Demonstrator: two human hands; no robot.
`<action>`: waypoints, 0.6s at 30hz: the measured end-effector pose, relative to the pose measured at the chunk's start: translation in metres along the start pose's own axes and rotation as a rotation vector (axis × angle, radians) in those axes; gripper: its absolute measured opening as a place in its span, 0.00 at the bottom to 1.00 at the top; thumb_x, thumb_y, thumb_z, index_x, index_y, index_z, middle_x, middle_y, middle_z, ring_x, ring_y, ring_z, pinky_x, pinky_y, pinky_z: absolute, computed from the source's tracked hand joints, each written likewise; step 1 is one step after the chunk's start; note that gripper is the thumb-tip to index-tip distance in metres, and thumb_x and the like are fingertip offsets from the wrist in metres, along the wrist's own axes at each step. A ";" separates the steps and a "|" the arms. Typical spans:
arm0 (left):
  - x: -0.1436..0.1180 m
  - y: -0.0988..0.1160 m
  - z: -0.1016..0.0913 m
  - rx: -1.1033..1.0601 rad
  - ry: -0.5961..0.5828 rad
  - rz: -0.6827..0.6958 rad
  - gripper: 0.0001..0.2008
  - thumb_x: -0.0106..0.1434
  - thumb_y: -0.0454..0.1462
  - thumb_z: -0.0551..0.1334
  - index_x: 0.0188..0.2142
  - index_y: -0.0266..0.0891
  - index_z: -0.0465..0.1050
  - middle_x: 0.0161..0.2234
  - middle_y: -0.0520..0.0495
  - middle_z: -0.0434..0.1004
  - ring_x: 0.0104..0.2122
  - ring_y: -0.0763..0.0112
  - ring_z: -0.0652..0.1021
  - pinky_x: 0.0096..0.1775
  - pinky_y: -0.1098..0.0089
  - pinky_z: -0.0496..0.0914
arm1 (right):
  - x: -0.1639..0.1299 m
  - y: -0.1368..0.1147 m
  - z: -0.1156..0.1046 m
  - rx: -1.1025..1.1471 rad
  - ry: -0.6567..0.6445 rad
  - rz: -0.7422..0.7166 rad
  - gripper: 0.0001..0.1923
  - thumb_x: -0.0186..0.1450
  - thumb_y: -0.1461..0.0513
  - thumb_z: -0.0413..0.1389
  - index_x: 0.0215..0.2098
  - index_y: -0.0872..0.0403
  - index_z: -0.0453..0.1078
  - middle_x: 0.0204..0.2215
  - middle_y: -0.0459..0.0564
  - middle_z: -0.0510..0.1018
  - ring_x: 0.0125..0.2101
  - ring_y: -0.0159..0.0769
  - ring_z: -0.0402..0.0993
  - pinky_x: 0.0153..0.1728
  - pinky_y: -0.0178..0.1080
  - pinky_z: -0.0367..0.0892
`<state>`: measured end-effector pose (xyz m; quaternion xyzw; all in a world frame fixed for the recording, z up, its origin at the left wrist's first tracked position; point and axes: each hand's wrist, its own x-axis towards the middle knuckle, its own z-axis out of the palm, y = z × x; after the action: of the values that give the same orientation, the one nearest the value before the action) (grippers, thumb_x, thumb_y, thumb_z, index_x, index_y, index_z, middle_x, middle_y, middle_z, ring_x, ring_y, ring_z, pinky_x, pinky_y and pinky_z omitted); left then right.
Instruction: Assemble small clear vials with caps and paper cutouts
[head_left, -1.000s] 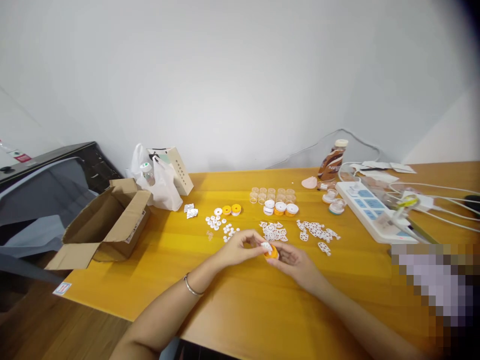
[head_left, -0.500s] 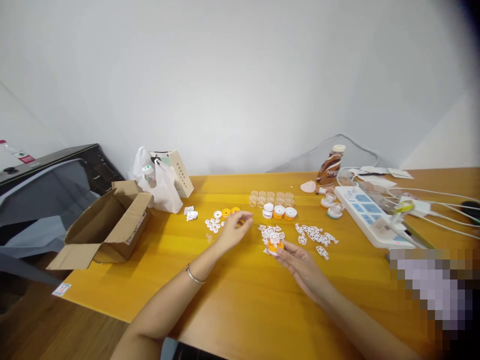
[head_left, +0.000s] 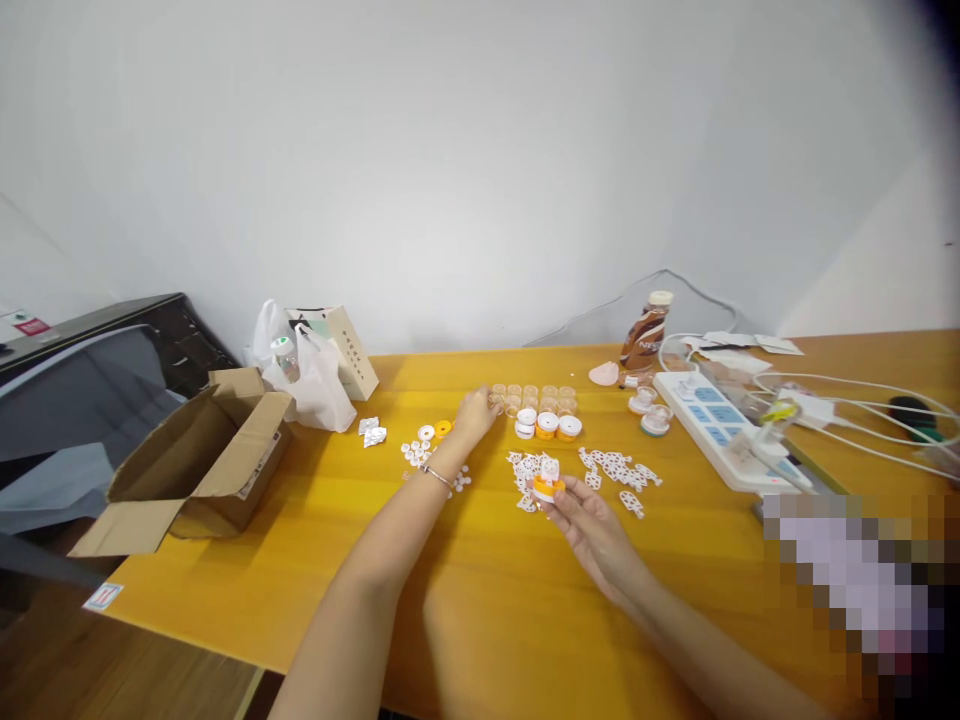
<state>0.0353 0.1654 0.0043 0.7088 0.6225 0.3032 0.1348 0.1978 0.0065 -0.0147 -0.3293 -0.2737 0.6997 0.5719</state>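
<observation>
The right hand (head_left: 592,520) pinches an orange-and-white round piece (head_left: 549,488) at its fingertips, left of the fingers, by the white cutouts (head_left: 527,468). The left hand (head_left: 474,418) is at the left end of the clear cups (head_left: 531,404); I can't tell whether its fingers pinch one. "NES" reads on the far-right brown bottle (head_left: 645,335). Far left, a lidded container (head_left: 283,350) sits in the plastic bag (head_left: 324,385) beside an open cardboard box (head_left: 229,448).

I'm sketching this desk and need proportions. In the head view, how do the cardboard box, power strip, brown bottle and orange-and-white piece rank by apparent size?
Largest to smallest:
1. Cardboard box
2. Power strip
3. Brown bottle
4. Orange-and-white piece, held in the right hand
</observation>
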 end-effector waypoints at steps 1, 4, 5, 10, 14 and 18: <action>-0.001 0.000 0.000 -0.003 -0.001 -0.011 0.11 0.55 0.34 0.60 0.39 0.34 0.69 0.38 0.40 0.75 0.40 0.62 0.74 0.43 0.66 0.66 | -0.001 -0.001 0.001 -0.002 -0.003 0.003 0.14 0.47 0.61 0.67 0.32 0.50 0.71 0.29 0.41 0.77 0.32 0.31 0.74 0.39 0.32 0.69; -0.009 0.004 -0.006 -0.032 0.005 -0.022 0.10 0.56 0.35 0.60 0.38 0.33 0.69 0.38 0.39 0.75 0.40 0.62 0.74 0.43 0.65 0.66 | -0.003 -0.002 0.003 -0.014 -0.022 0.018 0.14 0.47 0.60 0.67 0.32 0.50 0.71 0.30 0.42 0.78 0.34 0.32 0.75 0.40 0.33 0.69; -0.013 0.006 -0.011 -0.047 0.005 -0.018 0.11 0.56 0.36 0.60 0.39 0.33 0.69 0.38 0.39 0.74 0.40 0.62 0.74 0.43 0.64 0.65 | -0.003 -0.003 0.003 -0.021 -0.029 0.021 0.14 0.47 0.60 0.67 0.32 0.50 0.71 0.31 0.42 0.78 0.35 0.32 0.75 0.40 0.33 0.68; -0.045 0.023 -0.054 -0.193 -0.091 0.070 0.11 0.56 0.39 0.60 0.39 0.35 0.69 0.38 0.44 0.75 0.40 0.66 0.74 0.42 0.68 0.66 | -0.006 -0.004 0.005 -0.078 -0.073 0.041 0.13 0.50 0.58 0.65 0.33 0.49 0.71 0.36 0.45 0.79 0.40 0.36 0.74 0.44 0.36 0.67; -0.070 0.036 -0.085 -0.606 -0.456 0.164 0.13 0.57 0.40 0.60 0.39 0.34 0.70 0.38 0.43 0.76 0.38 0.69 0.76 0.43 0.69 0.67 | -0.007 -0.002 0.003 -0.114 -0.101 0.051 0.13 0.50 0.57 0.64 0.34 0.49 0.71 0.36 0.46 0.79 0.37 0.39 0.76 0.46 0.42 0.66; -0.081 0.045 -0.090 -0.868 -0.635 0.138 0.17 0.54 0.40 0.64 0.41 0.33 0.70 0.37 0.43 0.76 0.38 0.69 0.75 0.45 0.66 0.66 | -0.007 -0.001 0.003 -0.148 -0.132 0.055 0.13 0.51 0.57 0.64 0.35 0.50 0.73 0.35 0.47 0.79 0.36 0.38 0.75 0.44 0.41 0.66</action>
<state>0.0145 0.0623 0.0792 0.6840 0.3205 0.3114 0.5766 0.1973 0.0000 -0.0108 -0.3310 -0.3528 0.7132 0.5073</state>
